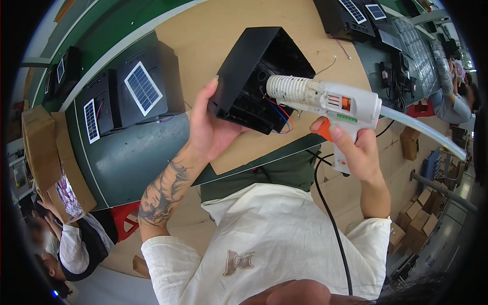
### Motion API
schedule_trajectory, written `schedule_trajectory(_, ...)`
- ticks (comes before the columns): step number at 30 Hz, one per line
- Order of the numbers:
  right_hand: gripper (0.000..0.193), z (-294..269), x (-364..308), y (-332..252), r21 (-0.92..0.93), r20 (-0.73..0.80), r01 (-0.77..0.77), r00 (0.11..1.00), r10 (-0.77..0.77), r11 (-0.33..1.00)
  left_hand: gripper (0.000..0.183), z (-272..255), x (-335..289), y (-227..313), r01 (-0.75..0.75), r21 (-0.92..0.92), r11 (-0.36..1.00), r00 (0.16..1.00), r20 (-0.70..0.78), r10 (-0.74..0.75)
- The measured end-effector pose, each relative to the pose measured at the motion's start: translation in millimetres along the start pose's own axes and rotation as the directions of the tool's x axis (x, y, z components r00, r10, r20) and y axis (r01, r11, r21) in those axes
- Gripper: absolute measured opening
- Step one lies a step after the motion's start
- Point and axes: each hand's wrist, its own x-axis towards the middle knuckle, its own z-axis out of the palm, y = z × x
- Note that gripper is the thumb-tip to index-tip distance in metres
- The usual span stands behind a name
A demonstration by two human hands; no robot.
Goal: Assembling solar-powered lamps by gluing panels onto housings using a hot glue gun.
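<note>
The left hand (211, 129) holds a black box (244, 71) from the side and below, with the thumb up along the outer wall. The right hand (358, 150) is wrapped around the handle of a white glue gun (351, 104), with a finger at the orange trigger (322, 129). I can't tell if that finger is pressing. The gun's ribbed front end points into the open side of the box, but I can't see whether the tip touches anything.

The box is tipped, up over the work table. It looks hollow, so I think it is light. It looks like hard, stiff plastic, maybe a bit slippery on its smooth walls. The outside walls seem the best place to hold it, away from the hot gun. The thin red and blue wires (291, 122) at its open side look easy to pull loose.

Under it lies a flat brown cardboard sheet (213, 43) on a dark green table (132, 152). On the left, black cases sit with little solar panels (143, 89). More black boxes (345, 23) are at the far right, near clear plastic trays (414, 48).

Around the room, I see a person (84, 246) on the left by a red stool (126, 223), another person (452, 107) far right, and cardboard boxes (419, 221) on the floor.
</note>
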Motion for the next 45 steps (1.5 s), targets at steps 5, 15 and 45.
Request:
schedule_trajectory(5, 0.042, 9.7, -11.6, 20.0, -0.125, -0.027, 0.112, 0.993, -0.116, 0.986, 0.064, -3.9, -0.5, 0.1, -0.003, 0.036, 0.999, 1.0, 0.024, 0.002)
schedule_trajectory(15, 0.053, 14.2, -26.4, 29.8, -0.53, -0.019, 0.215, 0.964, -0.265, 0.82, 0.064, 4.6, -7.4, -12.2, -0.087, 0.094, 0.992, 0.995, -0.046, 0.092)
schedule_trajectory(45, 0.054, -64.7, 19.9, 97.4, 0.663, -0.428, 0.283, 0.903, 0.041, 0.693, 0.072, 112.7, 404.5, 130.6, -0.037, 0.004, 0.999, 0.994, 0.099, 0.036)
